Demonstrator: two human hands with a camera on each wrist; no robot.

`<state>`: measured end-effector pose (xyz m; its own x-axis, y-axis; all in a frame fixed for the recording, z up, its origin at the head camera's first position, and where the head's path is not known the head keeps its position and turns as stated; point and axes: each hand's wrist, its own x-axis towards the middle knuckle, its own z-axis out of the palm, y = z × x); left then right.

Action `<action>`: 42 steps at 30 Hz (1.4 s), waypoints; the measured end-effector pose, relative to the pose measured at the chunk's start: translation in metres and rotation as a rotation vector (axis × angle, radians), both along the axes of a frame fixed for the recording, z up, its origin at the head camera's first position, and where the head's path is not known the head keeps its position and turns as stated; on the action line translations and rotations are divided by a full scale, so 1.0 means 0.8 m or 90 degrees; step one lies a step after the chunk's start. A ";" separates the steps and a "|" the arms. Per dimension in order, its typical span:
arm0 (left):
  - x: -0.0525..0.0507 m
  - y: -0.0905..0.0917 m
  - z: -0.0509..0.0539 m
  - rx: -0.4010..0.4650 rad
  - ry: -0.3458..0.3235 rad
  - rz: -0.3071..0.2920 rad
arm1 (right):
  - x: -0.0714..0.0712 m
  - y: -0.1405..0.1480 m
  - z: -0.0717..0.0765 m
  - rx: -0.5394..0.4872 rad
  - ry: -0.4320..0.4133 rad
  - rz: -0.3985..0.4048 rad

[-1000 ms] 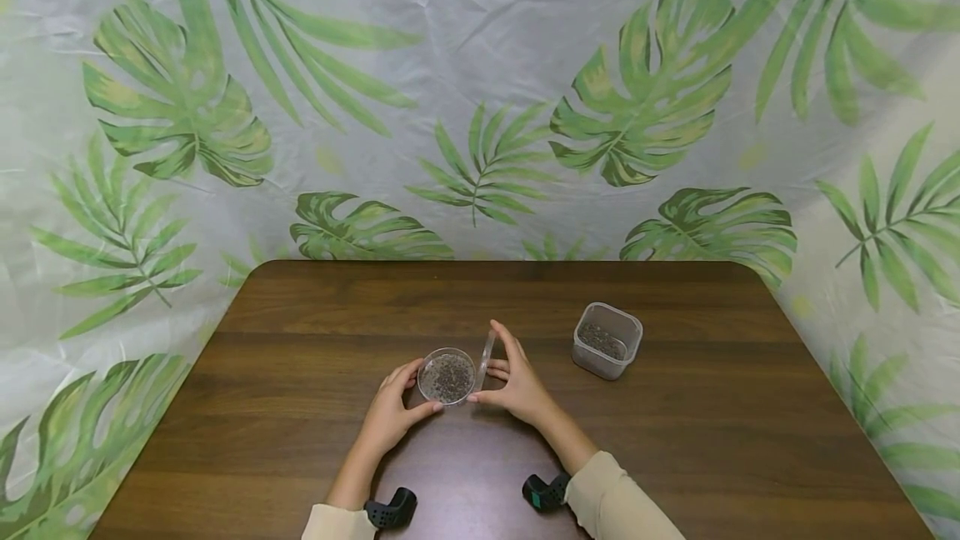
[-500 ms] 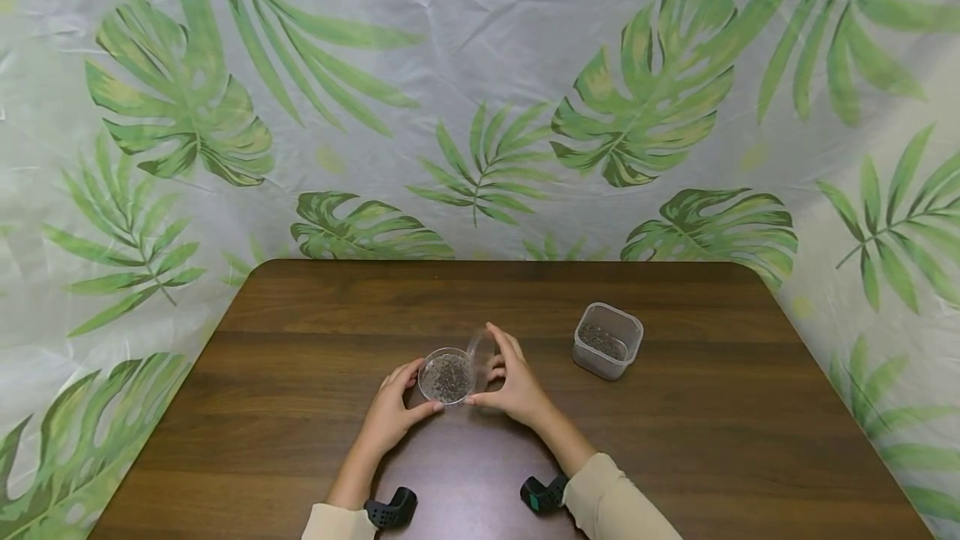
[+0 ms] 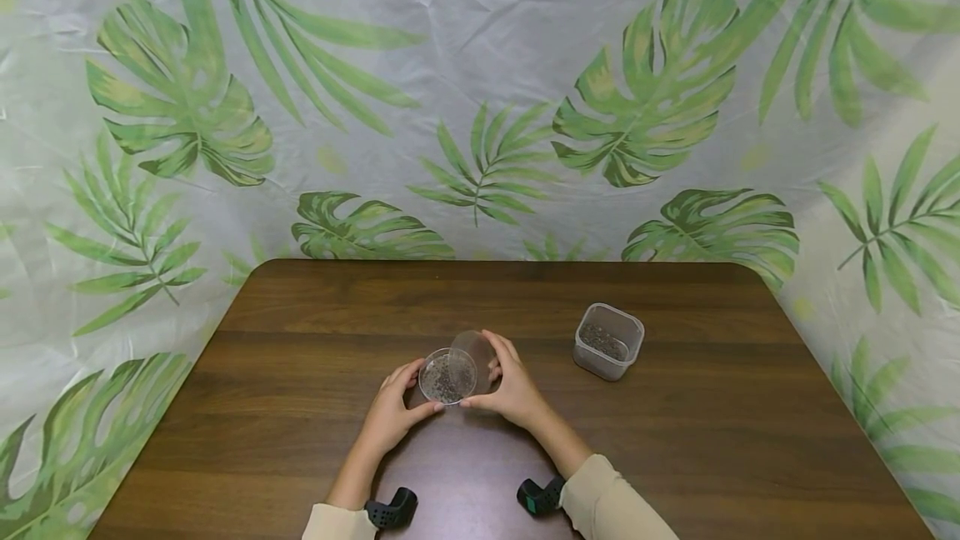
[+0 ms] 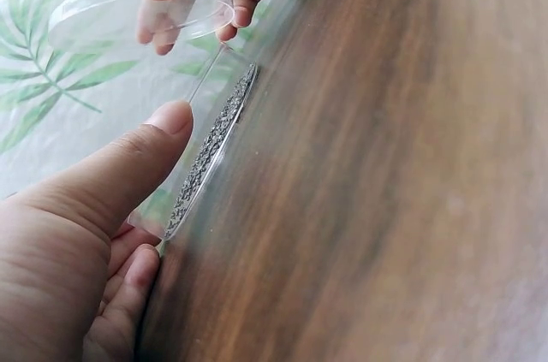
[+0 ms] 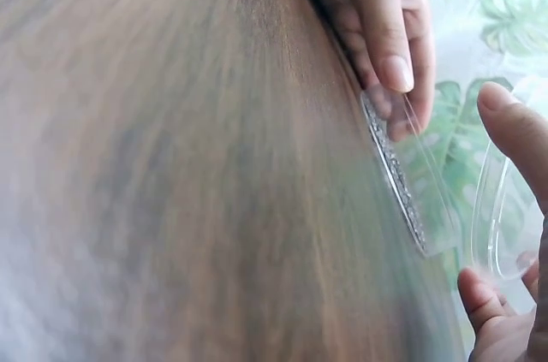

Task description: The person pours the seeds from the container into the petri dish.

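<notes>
A clear petri dish [image 3: 437,378] with dark grains spread over its bottom rests on the wooden table [image 3: 315,415]. My left hand [image 3: 390,408] holds it by the side, thumb in front and fingers behind. Its round clear lid [image 3: 476,344] is between the thumb and fingers of my right hand [image 3: 513,390]. Tilted, the lid overlaps the dish's right side in the head view. In the left wrist view the lid [image 4: 94,15] hangs above the far end of the dish [image 4: 212,148], apart from it. The right wrist view also shows a gap between them.
A square translucent plastic tub [image 3: 600,369] with similar dark grains in it stands to the right of my right hand. A leaf-print curtain [image 3: 480,107] hangs behind the table's back edge. Each wrist wears a black device [image 3: 392,508].
My right hand has moved slightly left and turned the lid from nearly upright to a flatter tilt, partly over the dish. The left hand and the dish have stayed in place.
</notes>
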<state>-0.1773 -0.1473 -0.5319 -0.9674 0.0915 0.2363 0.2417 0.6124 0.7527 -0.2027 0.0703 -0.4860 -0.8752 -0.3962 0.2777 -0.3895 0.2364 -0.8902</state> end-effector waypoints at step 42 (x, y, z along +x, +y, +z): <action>0.001 0.001 0.004 0.008 -0.003 -0.002 | -0.021 -0.019 -0.053 0.158 0.051 -0.035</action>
<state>-0.1766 -0.1465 -0.5284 -0.9683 0.0923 0.2321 0.2400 0.6022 0.7614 -0.2199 0.0551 -0.5283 -0.8764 -0.4136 0.2466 -0.4367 0.4667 -0.7690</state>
